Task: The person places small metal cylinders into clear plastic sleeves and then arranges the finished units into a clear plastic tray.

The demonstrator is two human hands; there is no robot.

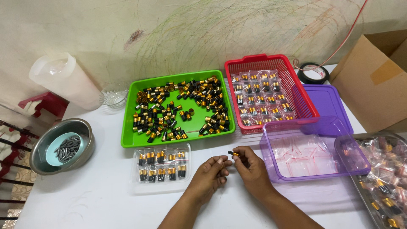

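Item: small black-and-gold cylinder (232, 153), pinched at the fingertips of your right hand (251, 169), just above the bench (106, 199). Right grip: closed on the cylinder. Left hand (210, 173): fingers curled close beside the right, thumb and forefinger pressed together; whether it holds a second small part, you cannot tell.

Around the grip:
- Ahead and left: green tray (131, 142), loose black-and-gold cylinders scattered in it.
- Just left: clear blister tray (186, 146), two rows of cylinders standing in it.
- Just right: clear purple box (271, 169), small clear bags with red strips inside.
- Ahead and right: red basket (231, 68), bagged cylinders laid in rows; purple lid (330, 101) beyond it.
- Far right: metal tray (360, 186) of filled bags; cardboard box (373, 80).
- Far left: steel bowl (42, 148), grey pins in a pale dish inside.

Handling note, as a judgement: keep your pinch near the cylinder's end so the rest stays free, bring both hands together low over the bench, and a dropped piece should land near the grip rather than roll off.
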